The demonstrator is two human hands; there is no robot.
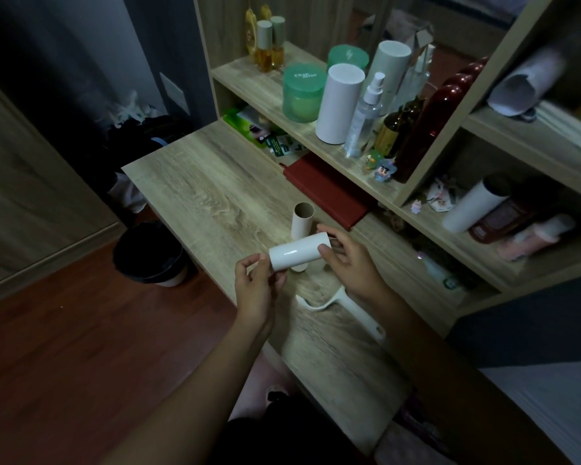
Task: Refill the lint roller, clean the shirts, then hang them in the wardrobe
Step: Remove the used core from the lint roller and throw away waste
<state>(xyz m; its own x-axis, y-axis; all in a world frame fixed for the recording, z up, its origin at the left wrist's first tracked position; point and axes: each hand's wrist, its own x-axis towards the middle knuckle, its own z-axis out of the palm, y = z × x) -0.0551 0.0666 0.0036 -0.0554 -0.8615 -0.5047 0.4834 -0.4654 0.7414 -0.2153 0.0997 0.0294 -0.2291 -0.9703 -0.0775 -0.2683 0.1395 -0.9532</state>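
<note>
Refill roll (299, 252) is held in the air above the tabletop (215, 196), between both hands.

- Left hand (255, 283): grip closed on the roll's near-left end, thumb on top, fingers curled under.
- Right hand (348, 263): grip closed on the far-right end, thumb pressed on the roll's side, fingers round the end. Something thin shows by those fingers; too small to tell what.
- Roll's long axis runs left-right, about level, with the right end a bit farther. The end faces point into each palm.
- Empty cardboard core (302, 219) stands upright on the tabletop just behind the roll, apart from it as far as can be seen.
- Lint roller handle (346, 312) lies flat on the tabletop, below and near of the roll and partly under the right wrist. Its long axis runs far-left to near-right: the hanging-hole end points near-right, the curved neck points left.

Judgement: refill step underway, roll not yet on the roller. The roller lies down and toward the near side from the roll, closest to the right hand. The roll's axis is skewed from the handle's, so one hand likely has to free up, lift the handle, and line up the spindle with the roll's open end. The spindle itself is not clearly visible.

Bin (148, 255) sits on the floor to the left, beside the tabletop edge.
</note>
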